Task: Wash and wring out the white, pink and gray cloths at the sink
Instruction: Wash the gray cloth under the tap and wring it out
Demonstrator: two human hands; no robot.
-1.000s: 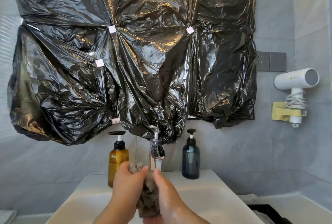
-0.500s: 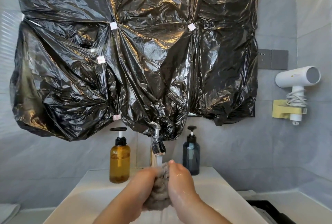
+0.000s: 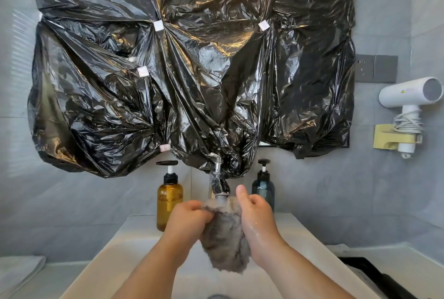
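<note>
A wet, fuzzy gray cloth point(image 3: 223, 241) hangs bunched between both hands, directly under the faucet point(image 3: 219, 184), where water runs onto its top. My left hand point(image 3: 189, 218) grips the cloth's upper left edge with curled fingers. My right hand point(image 3: 255, 212) holds its right side, fingers curled round it and thumb raised; the skin is wet. All of this is above the white sink point(image 3: 144, 250). No white or pink cloth is in view.
An amber pump bottle point(image 3: 169, 196) stands left of the faucet and a dark blue pump bottle point(image 3: 263, 186) to its right. Black plastic sheeting point(image 3: 192, 70) covers the wall above. A white hair dryer point(image 3: 408, 106) hangs at the right.
Both hands have shifted along the gray cloth under the tap. The cloth now hangs longer below the hands, and my right thumb has lifted.
</note>
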